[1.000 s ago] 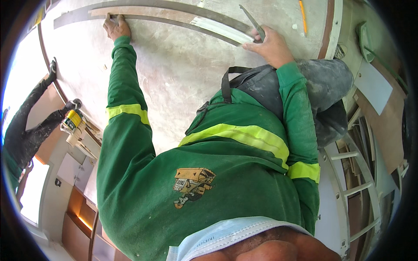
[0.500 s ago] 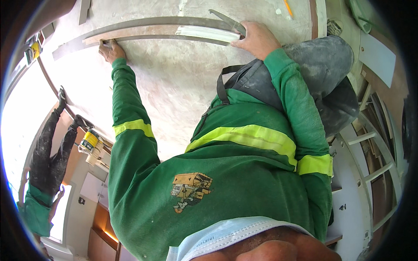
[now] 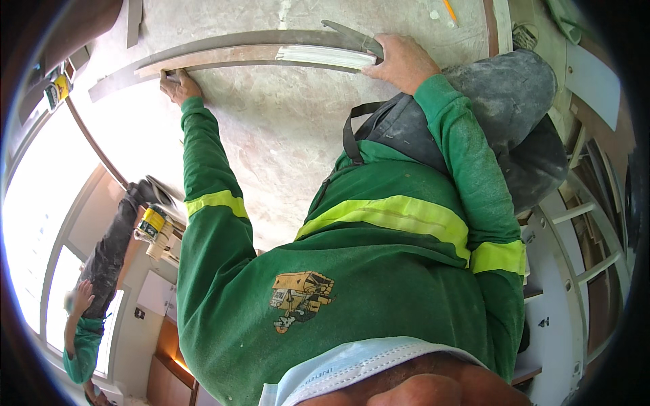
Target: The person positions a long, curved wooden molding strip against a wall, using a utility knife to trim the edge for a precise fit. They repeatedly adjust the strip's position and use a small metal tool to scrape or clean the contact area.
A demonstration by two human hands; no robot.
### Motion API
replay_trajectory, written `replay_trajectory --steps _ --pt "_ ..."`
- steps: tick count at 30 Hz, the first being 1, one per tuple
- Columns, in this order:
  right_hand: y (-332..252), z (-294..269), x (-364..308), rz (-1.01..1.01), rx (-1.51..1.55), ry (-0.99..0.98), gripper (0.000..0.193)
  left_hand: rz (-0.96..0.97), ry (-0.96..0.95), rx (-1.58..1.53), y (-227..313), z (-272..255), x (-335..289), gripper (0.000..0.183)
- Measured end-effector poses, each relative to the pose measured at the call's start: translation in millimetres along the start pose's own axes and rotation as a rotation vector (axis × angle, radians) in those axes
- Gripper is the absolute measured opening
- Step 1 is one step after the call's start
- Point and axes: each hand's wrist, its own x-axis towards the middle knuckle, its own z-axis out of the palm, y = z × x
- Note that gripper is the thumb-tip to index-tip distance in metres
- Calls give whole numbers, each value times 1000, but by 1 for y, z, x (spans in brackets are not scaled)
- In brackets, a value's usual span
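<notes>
pale surface [image 3: 271,128], twelve o'clock: brown-white strip [image 3: 261,53] seemingly steadied by left hand [image 3: 181,86], grip unclear; slim grey tool [image 3: 353,36] gripped by right hand [image 3: 406,62].

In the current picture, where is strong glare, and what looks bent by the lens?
Head view: glare whitens the opening at left; head view: the brown strip and, at right, the white ladder-like frame look bowed, probably by the fisheye lens.

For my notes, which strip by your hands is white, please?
The short white piece by the right hand; the brown strip and grey strip are longer.
</notes>
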Motion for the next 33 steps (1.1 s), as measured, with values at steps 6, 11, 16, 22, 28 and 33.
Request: replay_trajectory --steps 6,11,16,22,28,33 --pt "5 4 1 -13 -3 38 54 -34 -18 -12 7 1 -2 63" --pt "12 10 3 -57 -20 102 53 4 -2 -6 1 2 -1 63" --pt "11 10 3 -61 -21 116 53 -9 -10 11 7 0 -2 63" --pt "8 10 2 -60 -28 115 53 -11 -8 28 6 -1 -2 63" --pt "8 12 2 -56 -33 134 54 -14 -24 -2 5 -1 0 63" --pt "3 4 2 -42 -7 79 54 19 5 -4 2 0 0 62"
